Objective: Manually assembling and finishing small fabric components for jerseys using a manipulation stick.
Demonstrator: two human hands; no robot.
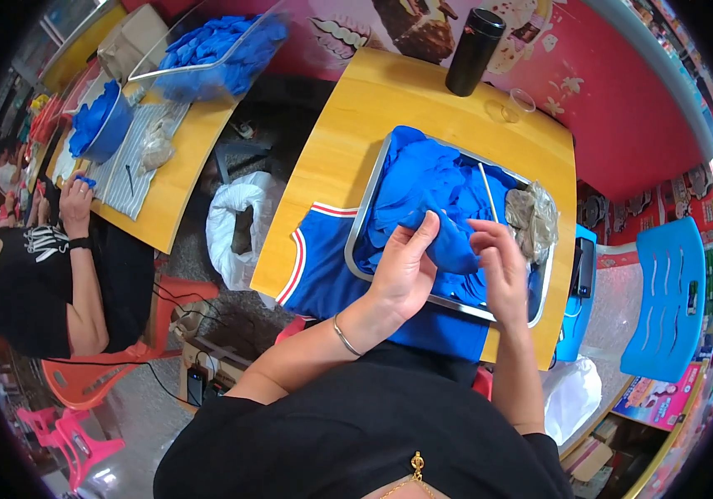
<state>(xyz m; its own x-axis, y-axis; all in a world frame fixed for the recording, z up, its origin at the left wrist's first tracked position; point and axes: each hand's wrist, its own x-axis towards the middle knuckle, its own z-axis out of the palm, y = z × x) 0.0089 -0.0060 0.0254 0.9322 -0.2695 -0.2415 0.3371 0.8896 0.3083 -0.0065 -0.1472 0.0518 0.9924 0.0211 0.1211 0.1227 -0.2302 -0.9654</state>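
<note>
My left hand (406, 270) pinches a piece of blue cloth (454, 248) between thumb and fingers, over a metal tray (356, 229). A pile of similar blue pieces (423, 170) fills the tray. Close to the right side of the held piece is my right hand (504, 270), its fingers bent and apart, with nothing visible in them. A thin white stick (488, 190) leans on the pile. Beside it, at the tray's right edge, sits a crumpled clear plastic bag (533, 223) with greyish contents I cannot make out. Blue cloth with a red-and-white trimmed edge (316, 258) lies under the tray.
A black bottle (475, 51) and a clear cup (520, 103) stand at the yellow table's (315, 162) far side. Left of it are a white sack (236, 224) and another person (65, 283) at a second table with a blue bowl (107, 137). A blue chair (663, 299) stands right.
</note>
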